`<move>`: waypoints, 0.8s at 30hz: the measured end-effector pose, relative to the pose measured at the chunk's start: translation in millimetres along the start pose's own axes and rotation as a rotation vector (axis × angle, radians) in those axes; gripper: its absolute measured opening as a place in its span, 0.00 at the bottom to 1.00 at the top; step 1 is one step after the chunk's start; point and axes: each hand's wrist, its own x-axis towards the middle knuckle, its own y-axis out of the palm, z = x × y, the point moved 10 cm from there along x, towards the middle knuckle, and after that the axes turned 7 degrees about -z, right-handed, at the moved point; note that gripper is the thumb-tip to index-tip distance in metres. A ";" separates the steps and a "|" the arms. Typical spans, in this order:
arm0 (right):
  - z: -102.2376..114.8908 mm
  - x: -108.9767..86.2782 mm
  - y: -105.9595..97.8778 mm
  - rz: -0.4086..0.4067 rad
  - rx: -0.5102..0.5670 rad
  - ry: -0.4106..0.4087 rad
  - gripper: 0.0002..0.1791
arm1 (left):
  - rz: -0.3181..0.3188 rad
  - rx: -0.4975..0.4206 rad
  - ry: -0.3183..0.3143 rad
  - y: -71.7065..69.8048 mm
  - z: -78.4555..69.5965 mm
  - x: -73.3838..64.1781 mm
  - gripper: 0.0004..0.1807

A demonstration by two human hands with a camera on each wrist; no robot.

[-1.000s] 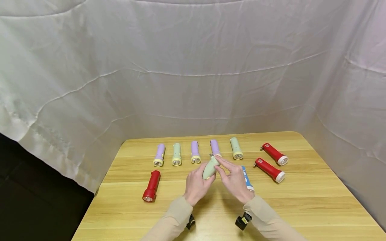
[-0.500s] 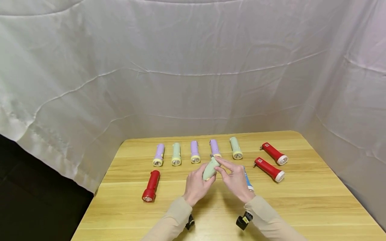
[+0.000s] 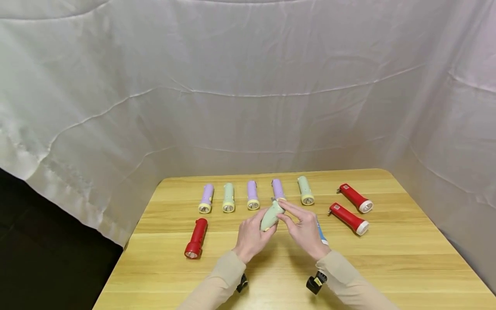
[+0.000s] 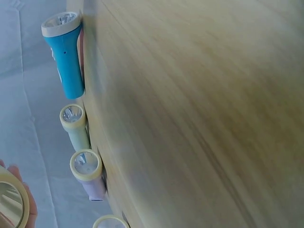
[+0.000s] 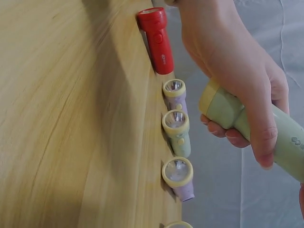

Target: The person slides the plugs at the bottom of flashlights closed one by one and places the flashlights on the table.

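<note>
My left hand (image 3: 251, 236) grips a pale green flashlight (image 3: 272, 215) above the table, its thumb lying along the body. In the right wrist view the left hand (image 5: 232, 52) wraps round the flashlight's body (image 5: 280, 135) just behind its yellow head. Small metal prongs (image 3: 273, 199) stick out at the tail end. There my right hand (image 3: 306, 230) pinches the tail between thumb and fingers. In the left wrist view only the yellow rim (image 4: 25, 199) of the held flashlight shows, at the left edge. A blue flashlight (image 3: 321, 234) lies partly hidden behind the right hand.
Purple flashlights (image 3: 207, 196) and green flashlights (image 3: 228, 196) stand in a row along the back of the wooden table (image 3: 387, 267). A red flashlight (image 3: 197, 234) lies at left. Two red-and-white flashlights (image 3: 350, 217) lie at right. Grey cloth (image 3: 248, 125) surrounds the table.
Both hands keep their hold on the green flashlight with barely any movement. The right hand covers more of the blue flashlight than one second ago. The head view has shifted slightly.
</note>
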 end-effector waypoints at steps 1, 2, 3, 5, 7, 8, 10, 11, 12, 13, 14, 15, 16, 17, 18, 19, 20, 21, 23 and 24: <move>0.3 0.1 -0.2 0.002 0.000 0.003 0.22 | -0.001 0.002 0.000 0.1 -0.1 0.1 0.22; 0.1 0.1 -0.4 0.004 0.004 0.011 0.22 | -0.001 0.002 0.000 0.3 -0.1 0.3 0.22; 0.3 0.2 -0.6 0.005 0.006 0.013 0.22 | -0.002 0.001 -0.001 0.4 -0.1 0.2 0.22; 1.4 0.5 -0.6 0.006 0.008 0.005 0.21 | -0.003 0.000 -0.002 0.6 0.2 0.0 0.23; 2.4 1.0 -0.6 0.002 0.006 -0.009 0.22 | -0.005 -0.005 -0.004 0.9 0.7 -0.4 0.23; 3.0 1.3 -0.5 0.001 0.002 -0.018 0.22 | -0.006 -0.008 -0.004 0.9 0.9 -0.6 0.23; 3.9 1.7 0.1 -0.001 0.002 -0.033 0.22 | -0.010 -0.012 -0.006 1.0 1.6 -0.9 0.23; 3.9 1.8 0.3 -0.001 0.003 -0.036 0.22 | -0.011 -0.012 -0.006 1.1 1.9 -1.1 0.23; 3.5 1.8 0.6 0.000 0.008 -0.034 0.22 | -0.012 -0.010 -0.005 1.2 2.1 -1.1 0.23; 3.0 1.8 0.9 0.002 0.012 -0.030 0.22 | -0.012 -0.009 -0.004 1.1 2.3 -1.2 0.23; 2.5 1.9 1.3 0.005 0.018 -0.024 0.22 | -0.013 -0.006 -0.003 1.1 2.5 -1.2 0.22; 2.0 1.9 1.5 0.008 0.027 -0.017 0.22 | -0.012 -0.004 -0.003 1.2 2.6 -1.2 0.22; 1.4 1.8 1.6 0.011 0.031 -0.010 0.22 | -0.011 -0.002 -0.001 1.2 2.6 -1.2 0.22; 1.2 1.8 1.6 0.013 0.033 -0.006 0.21 | -0.009 0.000 0.002 1.1 2.4 -1.2 0.22; 0.9 1.9 1.6 0.016 0.035 0.000 0.21 | -0.008 0.002 0.004 1.1 2.2 -1.2 0.21; 0.6 1.8 1.7 0.020 0.034 0.005 0.21 | -0.007 0.002 0.004 1.1 2.1 -1.2 0.21; 0.3 1.8 1.8 0.024 0.035 0.010 0.21 | -0.005 0.002 0.006 1.0 1.8 -1.3 0.21; 0.0 1.6 1.8 0.028 0.035 0.014 0.21 | -0.004 0.002 0.008 1.0 1.6 -1.3 0.21; -0.7 1.3 1.9 0.036 0.032 0.021 0.21 | -0.002 0.002 0.012 0.8 1.0 -1.7 0.21; -1.2 1.1 1.8 0.039 0.035 0.025 0.21 | 0.000 0.001 0.012 0.9 0.9 -1.9 0.21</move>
